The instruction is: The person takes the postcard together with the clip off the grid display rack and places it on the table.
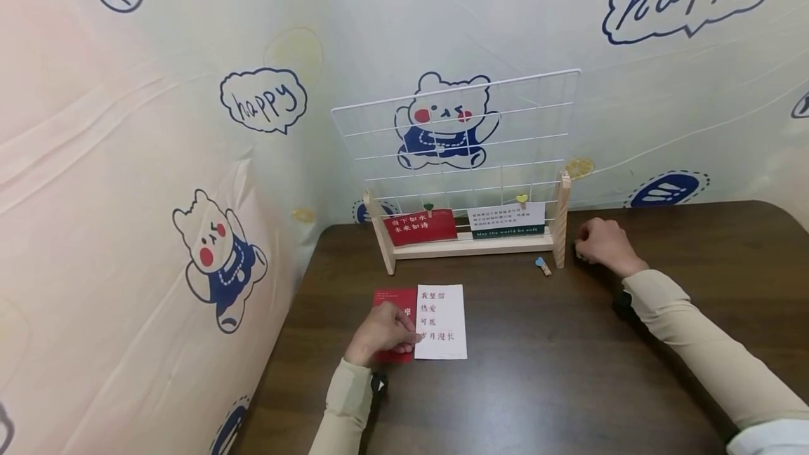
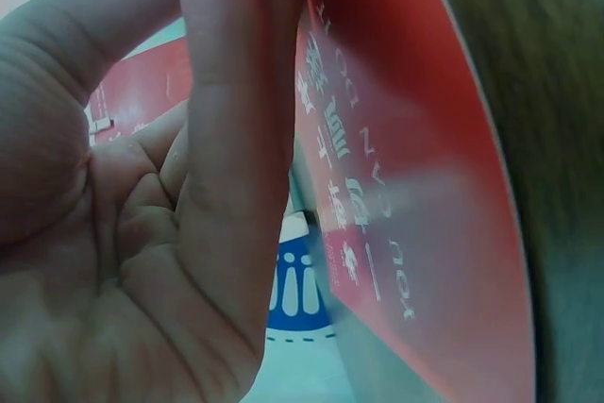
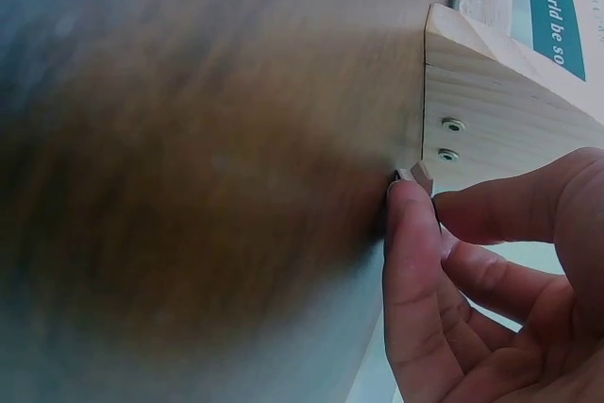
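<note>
My left hand lies over a red card with printed writing and pinches it at an edge. In the left wrist view that card slants beside the fingers, their tips partly out of frame. Right beside it is a white card with several lines of characters. Just right of the rack's wooden foot, my right hand pinches a small wooden clothespin between thumb and fingers, low by the tabletop. Most of the clothespin is hidden by the fingertips.
A white wire grid rack on a wooden base stands at the back. On it hang a red card and a white-and-green card, each under a heart clip. Another clothespin, blue-topped, lies before the base. A patterned curtain surrounds the table.
</note>
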Available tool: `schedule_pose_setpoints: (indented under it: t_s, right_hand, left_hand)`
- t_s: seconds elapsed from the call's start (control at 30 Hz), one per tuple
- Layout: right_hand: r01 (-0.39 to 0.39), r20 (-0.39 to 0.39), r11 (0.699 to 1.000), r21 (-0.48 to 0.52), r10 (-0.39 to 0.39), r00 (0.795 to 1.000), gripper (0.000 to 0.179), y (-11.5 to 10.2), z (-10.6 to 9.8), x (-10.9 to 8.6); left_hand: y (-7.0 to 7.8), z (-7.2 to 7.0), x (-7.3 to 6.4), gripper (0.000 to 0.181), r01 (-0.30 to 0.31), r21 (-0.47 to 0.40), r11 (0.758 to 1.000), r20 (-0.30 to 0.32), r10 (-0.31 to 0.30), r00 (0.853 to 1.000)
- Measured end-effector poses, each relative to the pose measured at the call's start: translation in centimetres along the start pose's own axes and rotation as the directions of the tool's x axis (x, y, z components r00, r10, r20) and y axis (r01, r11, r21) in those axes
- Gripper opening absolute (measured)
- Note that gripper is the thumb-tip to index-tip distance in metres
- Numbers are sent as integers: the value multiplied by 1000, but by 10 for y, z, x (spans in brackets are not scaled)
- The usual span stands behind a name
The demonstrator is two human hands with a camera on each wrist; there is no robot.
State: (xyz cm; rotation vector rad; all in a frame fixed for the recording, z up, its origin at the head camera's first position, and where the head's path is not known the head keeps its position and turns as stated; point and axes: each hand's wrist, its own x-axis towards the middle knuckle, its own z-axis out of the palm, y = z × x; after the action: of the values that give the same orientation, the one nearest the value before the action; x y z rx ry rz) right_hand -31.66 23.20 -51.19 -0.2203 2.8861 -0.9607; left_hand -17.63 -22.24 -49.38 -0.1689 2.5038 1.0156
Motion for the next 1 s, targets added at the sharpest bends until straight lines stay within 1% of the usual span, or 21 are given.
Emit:
schedule_pose_setpoints:
  t_s: [0.33, 0.57, 0.73, 1.0]
  right_hand:
    - [1, -8, 1000, -8, -1, 1000, 23, 0, 1, 1]
    - [-1, -7, 1000, -10, 1, 1000, 23, -1, 1, 1]
    - [2, -11, 1000, -11, -2, 1000, 23, 0, 1, 0]
    - [-3, -7, 1000, -11, 3, 1000, 25, 0, 2, -1]
  left_hand:
    - [2, -1, -3, 20, 6, 23, 1000, -19, -6, 1000]
    - [3, 0, -4, 25, 20, 44, 999, -34, -18, 999]
    - [2, 1, -3, 24, 10, 49, 999, -33, -8, 999]
    - [3, 0, -4, 22, 13, 53, 998, -33, -11, 999]
